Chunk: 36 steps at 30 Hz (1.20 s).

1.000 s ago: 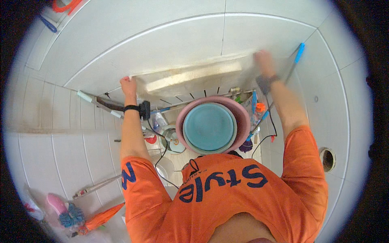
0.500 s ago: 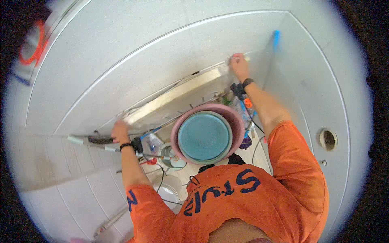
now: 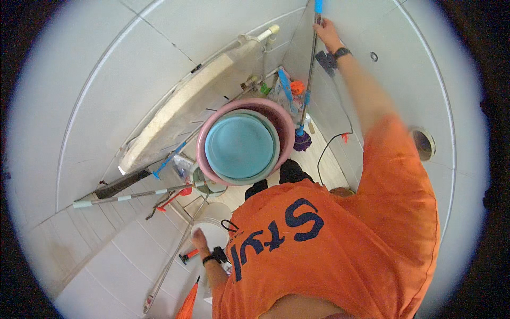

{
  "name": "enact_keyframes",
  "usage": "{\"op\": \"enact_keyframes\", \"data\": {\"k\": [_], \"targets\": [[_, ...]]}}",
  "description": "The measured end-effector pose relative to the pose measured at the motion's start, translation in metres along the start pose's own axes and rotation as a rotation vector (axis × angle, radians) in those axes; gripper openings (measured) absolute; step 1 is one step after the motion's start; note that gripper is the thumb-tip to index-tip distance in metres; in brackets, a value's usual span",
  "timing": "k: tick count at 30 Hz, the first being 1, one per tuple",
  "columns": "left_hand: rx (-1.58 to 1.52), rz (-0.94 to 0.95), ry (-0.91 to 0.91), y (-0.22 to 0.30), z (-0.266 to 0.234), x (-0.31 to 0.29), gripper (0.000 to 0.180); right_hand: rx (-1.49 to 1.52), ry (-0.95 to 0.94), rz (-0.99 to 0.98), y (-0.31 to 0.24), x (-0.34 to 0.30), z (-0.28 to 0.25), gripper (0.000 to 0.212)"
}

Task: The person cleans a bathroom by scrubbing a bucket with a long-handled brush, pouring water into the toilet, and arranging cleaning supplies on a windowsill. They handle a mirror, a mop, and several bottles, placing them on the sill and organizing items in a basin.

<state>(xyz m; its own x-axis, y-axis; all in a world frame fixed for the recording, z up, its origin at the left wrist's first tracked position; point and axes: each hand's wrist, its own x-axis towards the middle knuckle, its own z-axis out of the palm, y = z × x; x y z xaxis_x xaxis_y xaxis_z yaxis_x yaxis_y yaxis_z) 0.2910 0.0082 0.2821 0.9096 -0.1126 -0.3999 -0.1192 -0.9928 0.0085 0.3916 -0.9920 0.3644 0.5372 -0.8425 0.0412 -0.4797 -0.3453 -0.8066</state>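
My right hand [image 3: 328,33] is raised at the upper right, fingers closed round the metal pole of a mop [image 3: 312,69]. The mop stands nearly upright; its pole has a blue upper end, and the purple head [image 3: 302,140] rests on the floor. My left hand [image 3: 200,240] hangs low at my left side, beside a white bucket [image 3: 213,219]. Its fingers are too small and blurred to read. In front of me, a light blue basin [image 3: 240,143] sits nested inside a larger pink basin [image 3: 287,123].
A long cream ledge [image 3: 178,106] runs along the wall, with a white pipe end [image 3: 270,33] beside it. A striped pole [image 3: 133,196], a red-handled tool [image 3: 176,196] and an orange folded umbrella [image 3: 188,302] are at the left. A round hole [image 3: 423,144] opens in the right wall.
Both hands have left the ends of the ledge. My right hand has moved up and right to the mop pole; my left has dropped toward the white bucket. The view has shifted.
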Motion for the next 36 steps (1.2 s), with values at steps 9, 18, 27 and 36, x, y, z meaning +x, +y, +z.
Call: {"op": "enact_keyframes", "data": {"k": [9, 18, 27, 36], "targets": [[-0.522, -0.366, -0.409, 0.047, 0.049, -0.184, 0.033, -0.006, -0.126, -0.072, -0.005, 0.009, 0.038, 0.041], [-0.974, -0.478, -0.240, 0.106, 0.093, -0.196, 0.027, 0.250, -0.216, 0.141, -0.025, -0.172, -0.005, 0.029], [-1.129, -0.490, -0.084, 0.111, 0.098, -0.202, 0.029, 0.344, -0.300, 0.032, -0.054, -0.298, -0.041, 0.027], [-1.173, -0.726, -0.054, 0.053, 0.207, -0.331, 0.036, 0.434, -0.664, -0.121, -0.195, -0.458, -0.041, 0.035]]}}
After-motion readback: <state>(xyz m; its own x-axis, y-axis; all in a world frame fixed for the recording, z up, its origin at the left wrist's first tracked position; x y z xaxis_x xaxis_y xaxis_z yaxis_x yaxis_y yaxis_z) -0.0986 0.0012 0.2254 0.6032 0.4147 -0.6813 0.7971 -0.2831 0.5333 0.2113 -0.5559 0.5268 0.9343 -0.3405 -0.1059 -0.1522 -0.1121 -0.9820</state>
